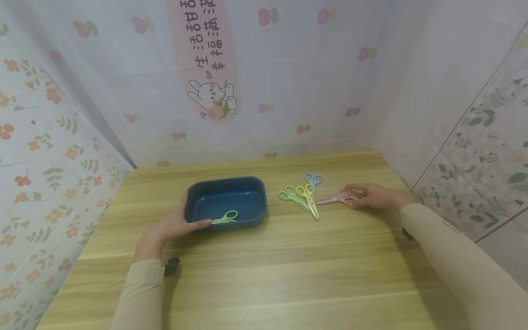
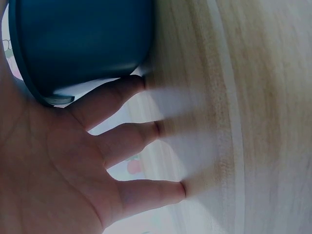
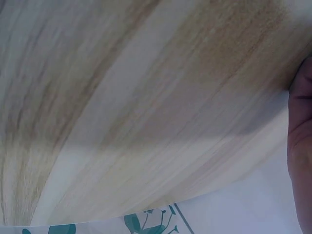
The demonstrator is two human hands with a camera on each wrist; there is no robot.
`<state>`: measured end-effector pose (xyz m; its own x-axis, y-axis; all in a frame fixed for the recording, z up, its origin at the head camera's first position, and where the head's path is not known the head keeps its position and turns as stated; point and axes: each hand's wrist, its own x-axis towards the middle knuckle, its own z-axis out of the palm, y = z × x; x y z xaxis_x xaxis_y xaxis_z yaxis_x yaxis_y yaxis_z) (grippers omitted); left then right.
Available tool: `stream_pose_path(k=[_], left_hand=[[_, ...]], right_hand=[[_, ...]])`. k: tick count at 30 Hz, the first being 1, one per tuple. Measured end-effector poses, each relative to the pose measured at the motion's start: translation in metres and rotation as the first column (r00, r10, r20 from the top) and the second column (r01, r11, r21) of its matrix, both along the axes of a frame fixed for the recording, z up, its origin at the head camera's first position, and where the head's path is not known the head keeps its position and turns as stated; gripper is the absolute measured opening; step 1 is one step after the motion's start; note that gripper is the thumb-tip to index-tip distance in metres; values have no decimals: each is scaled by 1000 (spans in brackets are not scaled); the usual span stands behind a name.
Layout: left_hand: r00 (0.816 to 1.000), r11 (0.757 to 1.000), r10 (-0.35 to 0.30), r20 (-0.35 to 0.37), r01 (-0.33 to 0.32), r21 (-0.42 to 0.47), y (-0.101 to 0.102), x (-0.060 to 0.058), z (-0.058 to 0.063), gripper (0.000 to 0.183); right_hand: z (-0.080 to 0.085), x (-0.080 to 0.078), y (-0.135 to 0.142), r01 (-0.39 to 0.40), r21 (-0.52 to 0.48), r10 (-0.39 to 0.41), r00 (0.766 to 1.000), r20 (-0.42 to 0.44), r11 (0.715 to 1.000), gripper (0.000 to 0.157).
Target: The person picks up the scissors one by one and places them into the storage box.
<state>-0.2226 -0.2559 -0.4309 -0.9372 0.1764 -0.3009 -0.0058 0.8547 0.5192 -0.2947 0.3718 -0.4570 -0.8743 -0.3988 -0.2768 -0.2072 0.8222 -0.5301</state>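
Around the handle loops of the pink scissors (image 1: 335,198) with the right hand (image 1: 373,196), with thumb and forefinger at opposite sides; cannot tell whether pinching or merely touching. Well left of that grip, steadying the blue box (image 1: 249,201) with the left hand (image 1: 175,222), fingers straight, thumb along the near rim, beside the lime scissors (image 1: 224,219) inside. Left of the pink loops, at the blade end: yellow scissors (image 1: 309,197), green scissors (image 1: 294,198) and blue scissors (image 1: 313,184), overlapping on the table (image 1: 280,275). Could drag the yellow pair along by pulling across crossed blades. Could drop the load by catching only one loop's edge. Might tip the box by pressing too hard on that rim.
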Motion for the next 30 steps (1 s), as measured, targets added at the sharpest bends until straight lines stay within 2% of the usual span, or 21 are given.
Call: stream_pose_path(k=[5, 11, 15, 18, 22, 25, 30], left_hand=[[1000, 1000, 3, 1, -3, -3, -1, 1, 1, 143], [1000, 1000, -1, -3, 1, -20, -2, -1, -2, 143], [1000, 1000, 1, -4, -1, -25, -2, -2, -4, 143], [1000, 1000, 1, -3, -1, -29, -2, -2, -4, 143], [1000, 1000, -1, -3, 1, -29, -1, -2, -4, 143], [1000, 1000, 2, -5, -2, -23, -1, -1, -2, 143], [1000, 1000, 3, -8, -3, -17, -1, 0, -2, 142]], right_hand=[[-2, 0, 1, 14, -16, -14, 1000, 15, 1000, 84], [-5, 0, 8, 67, -18, -67, 998, -11, 998, 86], [-4, -1, 14, 94, -46, -94, 996, 5, 994, 84], [2, 1, 18, 118, -69, -118, 993, 5, 991, 81], [8, 2, 25, 159, -65, -164, 983, -80, 985, 77], [15, -3, 27, 195, -93, -204, 974, -100, 976, 80], [39, -7, 16, 283, -146, -290, 957, -26, 948, 97]])
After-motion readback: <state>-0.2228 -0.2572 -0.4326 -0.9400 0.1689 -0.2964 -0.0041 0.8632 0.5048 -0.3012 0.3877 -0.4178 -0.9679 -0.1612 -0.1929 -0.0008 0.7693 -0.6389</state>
